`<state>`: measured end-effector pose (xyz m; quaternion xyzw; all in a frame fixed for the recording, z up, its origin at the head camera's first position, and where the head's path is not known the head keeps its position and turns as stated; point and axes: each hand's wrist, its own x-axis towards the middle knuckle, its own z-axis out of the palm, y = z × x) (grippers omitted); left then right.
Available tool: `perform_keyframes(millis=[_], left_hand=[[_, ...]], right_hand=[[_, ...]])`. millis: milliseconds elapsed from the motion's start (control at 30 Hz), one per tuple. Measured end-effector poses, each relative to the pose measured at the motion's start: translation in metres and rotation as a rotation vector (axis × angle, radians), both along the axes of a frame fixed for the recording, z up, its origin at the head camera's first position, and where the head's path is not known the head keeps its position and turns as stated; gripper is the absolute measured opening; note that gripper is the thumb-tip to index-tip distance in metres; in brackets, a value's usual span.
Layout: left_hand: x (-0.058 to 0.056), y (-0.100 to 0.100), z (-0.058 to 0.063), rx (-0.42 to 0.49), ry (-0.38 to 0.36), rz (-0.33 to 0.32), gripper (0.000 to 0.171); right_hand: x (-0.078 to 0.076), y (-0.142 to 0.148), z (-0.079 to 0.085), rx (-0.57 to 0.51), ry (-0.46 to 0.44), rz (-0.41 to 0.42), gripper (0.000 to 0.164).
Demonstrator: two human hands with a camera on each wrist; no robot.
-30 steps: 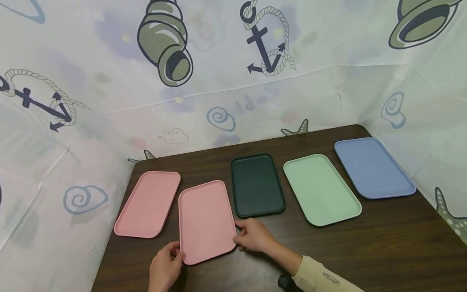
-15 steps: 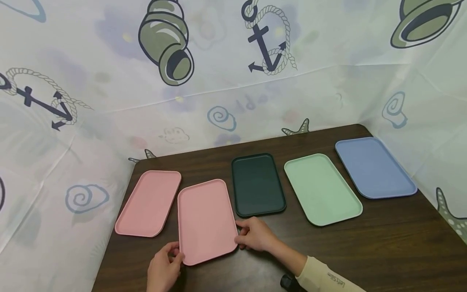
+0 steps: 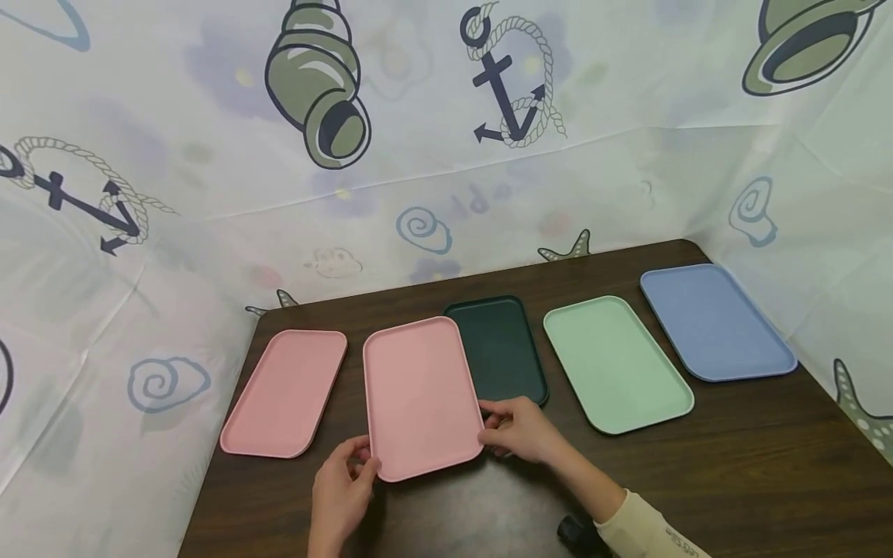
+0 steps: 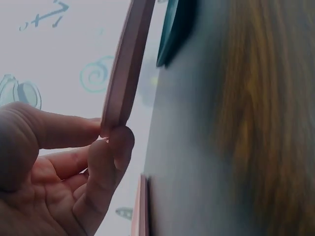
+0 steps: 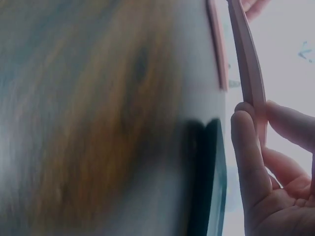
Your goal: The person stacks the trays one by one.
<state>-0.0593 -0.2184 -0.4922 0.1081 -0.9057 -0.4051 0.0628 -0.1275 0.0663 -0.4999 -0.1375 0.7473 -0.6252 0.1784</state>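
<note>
Both hands hold a pink tray [image 3: 424, 399] raised above the table, near its front corners. My left hand [image 3: 343, 488] pinches its left edge between thumb and fingers; the left wrist view shows the tray's edge [image 4: 124, 73] in that pinch. On the opposite edge my right hand [image 3: 523, 430] pinches with thumb and fingers, as the right wrist view shows for the tray [image 5: 250, 73]. The held tray covers the left part of a dark green tray [image 3: 504, 349] in the head view. A second pink tray [image 3: 286, 394] lies on the table to the left.
A light green tray [image 3: 618, 364] and a blue tray [image 3: 718, 322] lie to the right on the brown wooden table [image 3: 767, 465]. A printed cloth [image 3: 418, 178] hangs behind and beside the table. A small black object [image 3: 575, 535] shows near the right forearm.
Both hands have lifted the pink tray off the table and shifted it right and away, so it now overlaps the dark green tray in the head view. The other trays stay put.
</note>
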Motion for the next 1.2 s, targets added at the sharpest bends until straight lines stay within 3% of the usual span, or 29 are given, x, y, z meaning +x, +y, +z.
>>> perform_keyframes(millis=[267, 433, 700, 1000, 1200], left_hand=[[-0.015, 0.023, -0.007, 0.078, 0.103, -0.038, 0.03], [-0.027, 0.036, -0.011, 0.023, 0.151, -0.077, 0.029], [-0.053, 0.051, -0.015, -0.125, 0.269, -0.216, 0.024], [-0.078, 0.075, -0.013, -0.173, 0.262, -0.281, 0.02], [-0.084, 0.085, -0.017, -0.211, 0.225, -0.29, 0.017]], right_hand=[[-0.005, 0.031, -0.002, 0.003, 0.02, -0.042, 0.053], [-0.01, 0.048, -0.004, 0.02, 0.062, -0.061, 0.052], [-0.018, 0.07, -0.005, 0.021, 0.045, -0.108, 0.052], [-0.029, 0.089, -0.004, 0.033, 0.009, -0.194, 0.051], [-0.034, 0.095, -0.007, 0.07, -0.008, -0.232, 0.047]])
